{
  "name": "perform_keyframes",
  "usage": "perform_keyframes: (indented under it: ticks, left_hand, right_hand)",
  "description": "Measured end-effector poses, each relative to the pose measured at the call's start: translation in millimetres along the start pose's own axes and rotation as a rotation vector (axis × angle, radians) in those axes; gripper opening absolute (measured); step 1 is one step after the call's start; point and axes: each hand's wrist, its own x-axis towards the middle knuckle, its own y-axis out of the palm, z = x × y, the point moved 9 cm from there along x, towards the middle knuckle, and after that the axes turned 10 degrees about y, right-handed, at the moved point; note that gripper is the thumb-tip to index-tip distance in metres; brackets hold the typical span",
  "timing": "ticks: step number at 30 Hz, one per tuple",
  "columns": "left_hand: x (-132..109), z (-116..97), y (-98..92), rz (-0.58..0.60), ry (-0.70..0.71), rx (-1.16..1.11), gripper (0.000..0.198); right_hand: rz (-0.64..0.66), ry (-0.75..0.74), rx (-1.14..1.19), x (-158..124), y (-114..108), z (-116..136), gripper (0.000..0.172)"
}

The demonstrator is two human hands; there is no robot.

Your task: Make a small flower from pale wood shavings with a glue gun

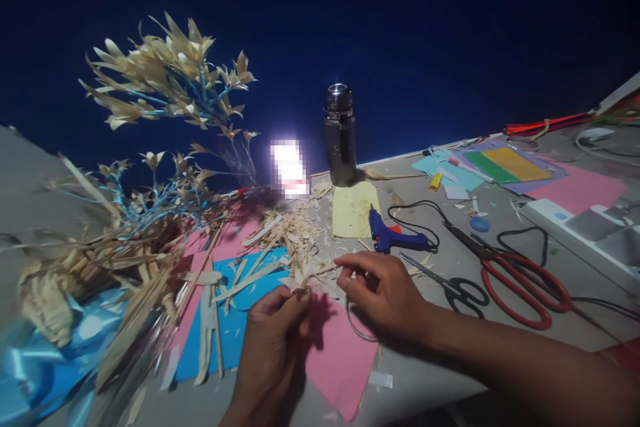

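Observation:
Between the thumb and fingers of my left hand [277, 323] is a small pale piece of dried husk [299, 279], shaped like petals, with a thin strip running to the right. My right hand [387, 290] is beside it, fingers curled inward near the end of that strip. What its fingertips pinch, if anything, is too small to make out. A thin grey loop [356, 328] shows below the right hand, partly hidden by it. Under both hands lies a pink sheet [343, 360], and a blue sheet [233, 333] strewn with husk strips is left of my left hand.
A blue glue gun [400, 238], small scissors [457, 287] and large red-handled scissors [525, 287] lie to the right. A dark bottle [341, 137] stands behind a yellow sheet [350, 210]. Husk flowers on blue stems [160, 80] and a husk heap [135, 280] fill the left.

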Motion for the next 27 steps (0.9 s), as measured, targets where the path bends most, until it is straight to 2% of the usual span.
perform_keyframes:
  ticks: [3,5,8,12,18,23,27]
  left_hand:
    - [0,10,4.8,0.087,-0.095,-0.044,0.028]
    - [-1,16,8.2,0.142,-0.135,-0.042,0.026]
    - [-1,23,10.9,0.181,-0.156,-0.029,0.027]
    - [0,23,11.6,0.173,-0.151,-0.019,0.027]
    - [-1,23,11.7,0.143,-0.159,-0.03,0.031]
    - [-2,24,9.7,0.133,-0.145,-0.011,0.028]
    - [-3,26,13.0,0.165,-0.144,-0.01,0.027]
  right_hand:
    - [0.186,0.262,0.215,4,13,-19,0.027]
    - [0.291,0.339,0.359,2,24,-22,0.026]
    - [0.322,0.363,0.445,0,30,-24,0.018]
    - [0.361,0.409,0.45,-3,34,-26,0.012]
    - [0.381,0.353,0.455,-2,31,-20,0.025]
    - [0.342,0.391,0.436,-4,31,-24,0.009]
    - [0.414,0.429,0.578,-8,38,-23,0.011]
